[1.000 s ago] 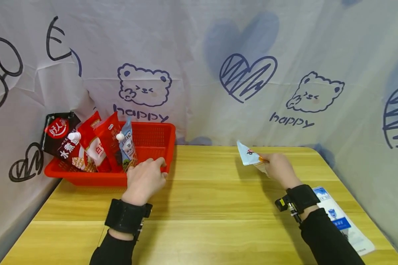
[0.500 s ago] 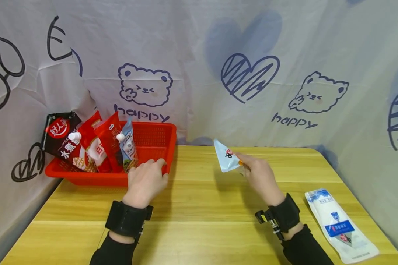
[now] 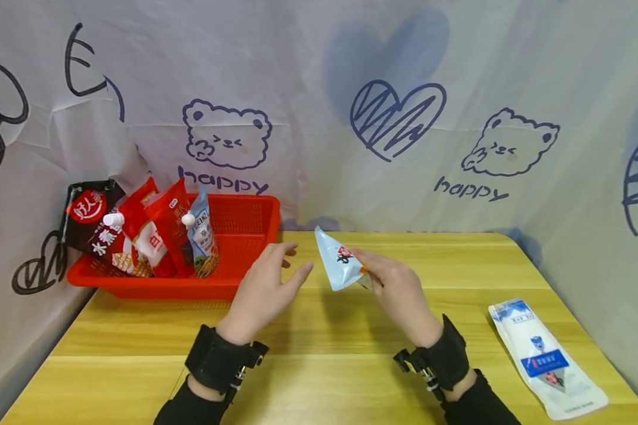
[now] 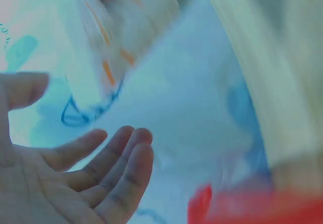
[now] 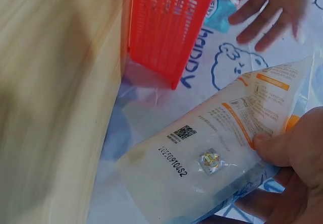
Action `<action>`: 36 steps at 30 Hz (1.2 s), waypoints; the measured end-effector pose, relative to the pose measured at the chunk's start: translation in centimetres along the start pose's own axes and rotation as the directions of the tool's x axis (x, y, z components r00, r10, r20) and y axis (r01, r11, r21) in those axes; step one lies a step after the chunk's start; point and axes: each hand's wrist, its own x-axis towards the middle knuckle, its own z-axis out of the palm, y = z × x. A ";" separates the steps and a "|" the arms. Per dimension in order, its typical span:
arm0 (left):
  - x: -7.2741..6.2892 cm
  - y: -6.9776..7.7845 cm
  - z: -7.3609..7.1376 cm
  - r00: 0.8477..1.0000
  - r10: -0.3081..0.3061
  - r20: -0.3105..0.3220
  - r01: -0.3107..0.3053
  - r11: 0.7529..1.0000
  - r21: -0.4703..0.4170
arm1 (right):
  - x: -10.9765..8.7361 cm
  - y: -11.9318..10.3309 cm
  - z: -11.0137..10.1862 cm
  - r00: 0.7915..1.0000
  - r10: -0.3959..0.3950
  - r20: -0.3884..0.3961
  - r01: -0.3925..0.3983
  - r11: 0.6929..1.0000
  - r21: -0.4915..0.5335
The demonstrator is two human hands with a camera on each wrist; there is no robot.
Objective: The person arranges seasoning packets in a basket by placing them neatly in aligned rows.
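My right hand [image 3: 399, 292] pinches a pale blue and white plastic food pouch [image 3: 337, 260] above the middle of the table. In the right wrist view the back of the pouch [image 5: 202, 148] shows orange bars, small print, a QR code and a stamped number; the thumb lies on its face. My left hand [image 3: 266, 289] is in the air just left of the pouch, fingers loosely spread, holding nothing. In the left wrist view the pouch [image 4: 111, 47] is blurred, beyond the fingertips and apart from them. The left hand overlaps the right end of a red plastic basket [image 3: 244, 221] in the head view.
Inside the basket stand a black packet [image 3: 87, 215], two red packets [image 3: 151, 239] and a light blue Heinz pouch [image 3: 204, 236], bunched at its left. A white pouch with blue print [image 3: 547, 360] lies at the table's right. Printed cloth hangs behind the wooden table [image 3: 319, 378].
My right hand has brought the pouch leftward from the right side of the table. The left hand has left the basket's front rim and moved right toward the pouch, its fingers spreading.
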 end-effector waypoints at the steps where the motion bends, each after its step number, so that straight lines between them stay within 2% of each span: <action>1: 0.0 0.2 0.3 0.999 -0.016 0.032 0.018 0.998 -0.061 | 0.0 -0.2 0.1 1.000 -0.009 -0.003 0.009 1.000 -0.005; 5: -0.1 0.7 1.3 0.984 -0.070 0.162 0.105 0.970 -0.220 | -0.2 -0.9 0.5 0.999 -0.051 -0.002 0.051 0.998 -0.028; 7: -0.2 0.7 1.7 0.975 -0.069 0.213 0.127 0.953 -0.274 | -0.4 -1.4 0.6 0.997 -0.075 0.006 0.075 0.997 -0.031; 10: -0.2 0.7 2.3 0.965 -0.057 0.257 0.153 0.916 -0.372 | -0.6 -2.0 1.0 0.993 -0.116 0.006 0.116 0.993 -0.035; 13: -0.2 0.5 2.7 0.962 -0.044 0.268 0.172 0.864 -0.473 | -0.7 -2.5 1.3 0.989 -0.150 -0.008 0.149 0.988 -0.041; 17: -0.1 0.3 2.6 0.954 -0.042 0.296 0.219 0.771 -0.597 | -0.9 -2.9 1.6 0.986 -0.165 -0.019 0.164 0.986 -0.037; 19: 0.0 0.3 2.5 0.955 -0.052 0.291 0.231 0.745 -0.625 | -0.9 -3.1 1.7 0.988 -0.155 -0.008 0.155 0.988 -0.027; 21: 0.0 0.3 2.5 0.962 -0.062 0.267 0.222 0.745 -0.629 | -0.9 -3.2 1.7 0.990 -0.139 0.012 0.139 0.990 -0.009; 24: 0.0 0.3 2.4 0.973 -0.077 0.217 0.198 0.763 -0.616 | -1.0 -3.4 1.8 0.992 -0.120 0.037 0.120 0.993 0.007; 26: 0.0 0.4 2.3 0.978 -0.076 0.196 0.184 0.760 -0.623 | -1.0 -3.4 1.9 0.992 -0.122 0.038 0.121 0.992 0.016; 30: 0.0 0.3 2.1 0.981 -0.064 0.183 0.167 0.754 -0.635 | -0.9 -3.3 1.8 0.992 -0.125 0.027 0.123 0.991 0.046; 36: 0.0 0.2 1.4 0.980 -0.049 0.193 0.159 0.779 -0.607 | -0.8 -2.6 1.0 0.993 -0.088 0.078 0.076 0.987 0.144</action>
